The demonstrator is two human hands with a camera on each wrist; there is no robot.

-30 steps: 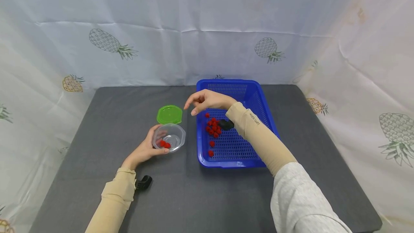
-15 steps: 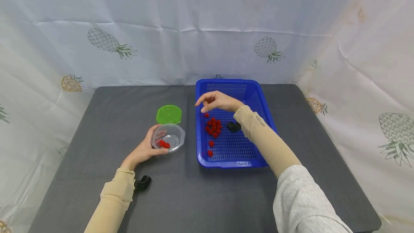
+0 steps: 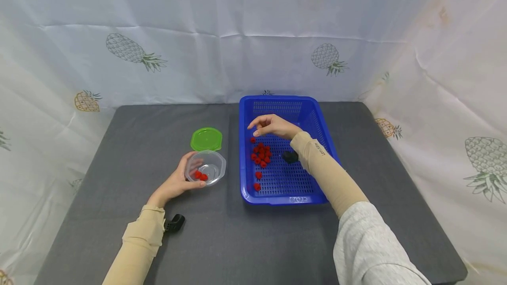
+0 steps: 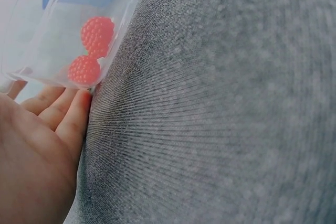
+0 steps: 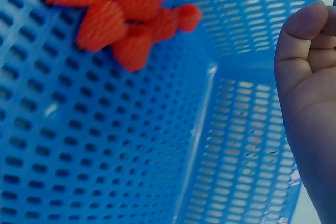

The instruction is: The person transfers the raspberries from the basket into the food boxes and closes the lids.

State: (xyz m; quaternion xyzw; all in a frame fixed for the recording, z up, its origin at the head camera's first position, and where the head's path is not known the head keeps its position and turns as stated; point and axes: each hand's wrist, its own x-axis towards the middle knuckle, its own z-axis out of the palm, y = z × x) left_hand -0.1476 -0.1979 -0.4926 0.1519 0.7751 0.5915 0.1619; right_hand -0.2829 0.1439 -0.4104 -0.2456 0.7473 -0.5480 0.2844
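Note:
My left hand (image 3: 176,184) holds a clear plastic tub (image 3: 215,171) on the table, thumb at the near side and fingers round the left side. Two red raspberries (image 4: 98,35) lie together inside it. Over the blue basket (image 3: 293,184) hovers my right hand (image 3: 277,126), its fingers loosely bent with nothing seen between them. Below and in front of that hand, a cluster of raspberries (image 3: 261,155) lies on the basket floor. A single raspberry (image 3: 252,140) sits just under the fingertips. Two more lie apart near the front left corner.
A green lid (image 3: 207,139) lies flat on the grey-covered table (image 3: 225,241), right behind the tub. The basket's raised rim (image 3: 242,157) stands between tub and berries. A pineapple-print curtain (image 3: 237,65) closes off the back and sides.
My right hand has moved right from beside the lid, back over the basket, its fingers loosely bent throughout. My left hand and the tub with two raspberries stay in place.

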